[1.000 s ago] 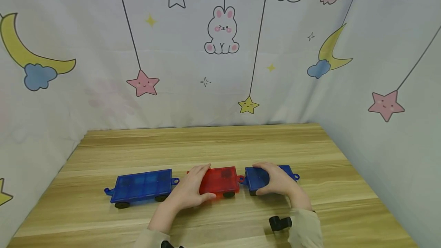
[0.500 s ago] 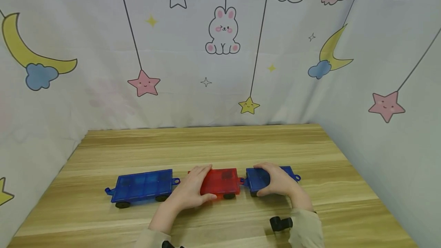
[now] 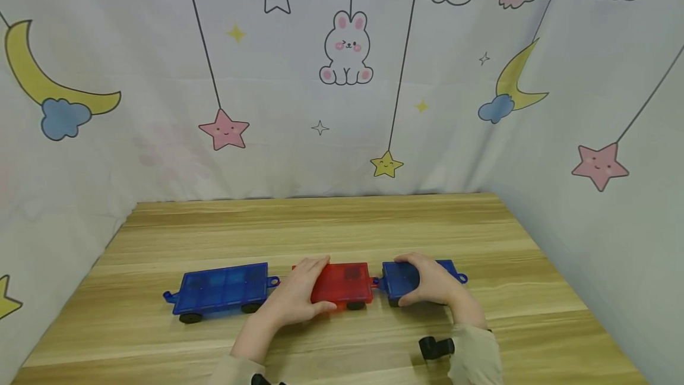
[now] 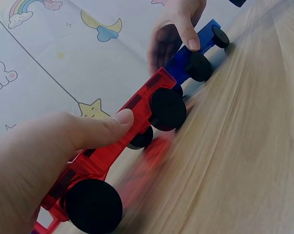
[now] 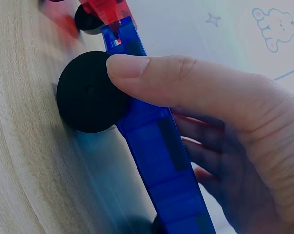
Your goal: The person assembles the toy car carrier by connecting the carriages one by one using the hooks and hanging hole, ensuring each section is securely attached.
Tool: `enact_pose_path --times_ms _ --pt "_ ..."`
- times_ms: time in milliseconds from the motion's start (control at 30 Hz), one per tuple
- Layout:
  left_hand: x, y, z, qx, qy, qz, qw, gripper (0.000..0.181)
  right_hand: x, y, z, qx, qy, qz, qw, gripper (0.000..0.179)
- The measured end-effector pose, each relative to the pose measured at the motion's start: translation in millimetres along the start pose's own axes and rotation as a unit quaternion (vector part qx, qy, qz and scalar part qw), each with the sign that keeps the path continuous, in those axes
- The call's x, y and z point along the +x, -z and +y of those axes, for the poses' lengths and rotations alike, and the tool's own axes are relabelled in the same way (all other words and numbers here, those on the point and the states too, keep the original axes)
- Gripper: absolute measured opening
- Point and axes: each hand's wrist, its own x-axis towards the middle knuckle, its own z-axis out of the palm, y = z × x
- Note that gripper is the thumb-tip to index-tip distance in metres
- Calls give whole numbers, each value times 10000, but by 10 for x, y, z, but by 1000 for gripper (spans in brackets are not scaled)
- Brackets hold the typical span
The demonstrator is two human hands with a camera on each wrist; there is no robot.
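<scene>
A translucent red toy train car (image 3: 347, 281) with black wheels stands between two blue ones. My left hand (image 3: 297, 290) grips it, thumb on its near side in the left wrist view and fingers over its left part. The right blue car (image 3: 398, 278) is held by my right hand (image 3: 430, 281), whose thumb (image 5: 132, 73) presses its near side by a wheel. Between these two cars, the blue hook end meets the red ring. To the left stands a longer blue car (image 3: 221, 288); its ring (image 3: 273, 281) lies at the red car's end, partly hidden by my left hand.
The cars form a row across a wooden table (image 3: 342, 224). A white cloth (image 3: 288, 76) printed with stars, moons and rabbits hangs behind and at both sides. A black fitting (image 3: 435, 347) juts out beside my right sleeve.
The red car and the right blue car sit very slightly lower in the head view. Both hands keep their hold, and the left blue car stays in place.
</scene>
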Motion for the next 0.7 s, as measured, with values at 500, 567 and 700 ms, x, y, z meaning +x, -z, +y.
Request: enact_pose_path --times_ms 500,567,700 --pt "8 -2 -5 172 -1 -45 9998 88 -13 4 2 3 28 -11 10000 93" --pt "9 -3 -9 174 -29 -38 9998 89 -10 5 4 12 16 -22 10000 94" --pt "10 4 -15 182 -70 -38 9998 92 -7 4 4 -4 6 -58 10000 95"
